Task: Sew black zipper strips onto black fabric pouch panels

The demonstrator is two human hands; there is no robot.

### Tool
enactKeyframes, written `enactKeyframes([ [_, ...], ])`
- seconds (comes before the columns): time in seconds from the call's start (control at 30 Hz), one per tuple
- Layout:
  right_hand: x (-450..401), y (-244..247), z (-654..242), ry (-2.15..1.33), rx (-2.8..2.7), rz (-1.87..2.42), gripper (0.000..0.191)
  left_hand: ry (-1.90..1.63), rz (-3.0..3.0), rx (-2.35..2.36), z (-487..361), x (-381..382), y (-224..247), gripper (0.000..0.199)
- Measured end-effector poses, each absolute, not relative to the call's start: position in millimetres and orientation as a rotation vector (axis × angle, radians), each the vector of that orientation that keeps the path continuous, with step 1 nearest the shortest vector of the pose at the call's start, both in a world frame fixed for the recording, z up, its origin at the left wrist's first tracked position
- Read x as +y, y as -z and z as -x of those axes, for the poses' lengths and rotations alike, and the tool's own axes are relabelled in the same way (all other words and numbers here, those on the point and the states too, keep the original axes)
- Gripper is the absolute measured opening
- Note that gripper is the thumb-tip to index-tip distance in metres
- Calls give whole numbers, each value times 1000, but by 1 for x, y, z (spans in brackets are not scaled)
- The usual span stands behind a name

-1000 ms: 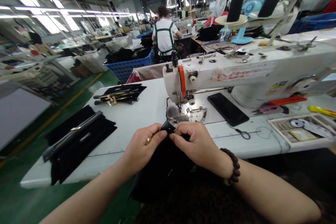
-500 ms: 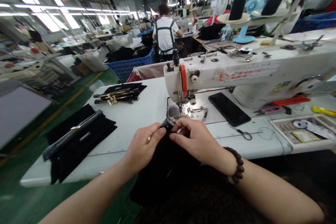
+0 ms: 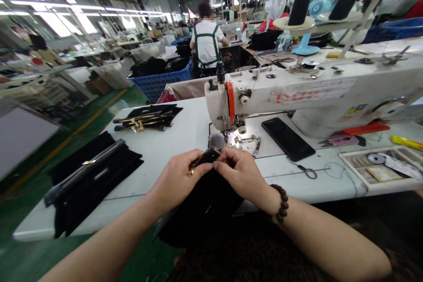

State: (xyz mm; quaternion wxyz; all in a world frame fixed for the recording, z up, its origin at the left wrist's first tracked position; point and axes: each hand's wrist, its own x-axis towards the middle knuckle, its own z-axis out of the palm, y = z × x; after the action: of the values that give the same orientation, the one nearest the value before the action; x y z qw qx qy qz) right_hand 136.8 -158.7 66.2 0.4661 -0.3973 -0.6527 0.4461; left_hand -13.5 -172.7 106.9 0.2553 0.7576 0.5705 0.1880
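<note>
Just in front of the sewing machine (image 3: 257,92), a black fabric piece (image 3: 201,216) hangs from both hands toward my lap. Its top corner has a shiny black strip (image 3: 210,155) that looks like leather. My left hand (image 3: 180,174) pinches this strip between thumb and fingers. At the strip's right end, the fingertips of my right hand (image 3: 241,172) are closed on the edge, thumb beside the left thumb. What exactly lies between the right fingertips is partly hidden. The needle area (image 3: 228,137) is a little beyond the hands.
On the left lie black pieces with a zipper (image 3: 92,176) and a zippered stack (image 3: 145,116). To the right are a phone (image 3: 287,139), pink-handled snips (image 3: 343,140) and a parts tray (image 3: 380,167). Thread cones (image 3: 300,2) stand behind. A person (image 3: 206,42) faces away.
The strip's end has been tipped up and to the right between my hands. My right hand and wrist have shifted slightly left, and the view has moved a little.
</note>
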Motion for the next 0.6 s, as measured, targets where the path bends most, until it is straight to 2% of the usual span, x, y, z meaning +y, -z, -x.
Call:
enactKeyframes([
  [0.17, -153, -58, -134, -1219, -1587, 958, 6, -455, -2202, 1560, 25, -155, -117, 26],
  [0.3, -151, -56, -143, -1310, -1728, 1039, 12, -386, -2279, 1539, 39, -140, -125, 29],
  [0.47, -154, -49, -151, -996, -1960, 1041, 18, -327, -2285, 1500, 42, -130, -123, 28],
  [0.6, -150, -41, -159, -756, -2238, 847, 10, -255, -2265, 1485, 39, -119, -115, 27],
])
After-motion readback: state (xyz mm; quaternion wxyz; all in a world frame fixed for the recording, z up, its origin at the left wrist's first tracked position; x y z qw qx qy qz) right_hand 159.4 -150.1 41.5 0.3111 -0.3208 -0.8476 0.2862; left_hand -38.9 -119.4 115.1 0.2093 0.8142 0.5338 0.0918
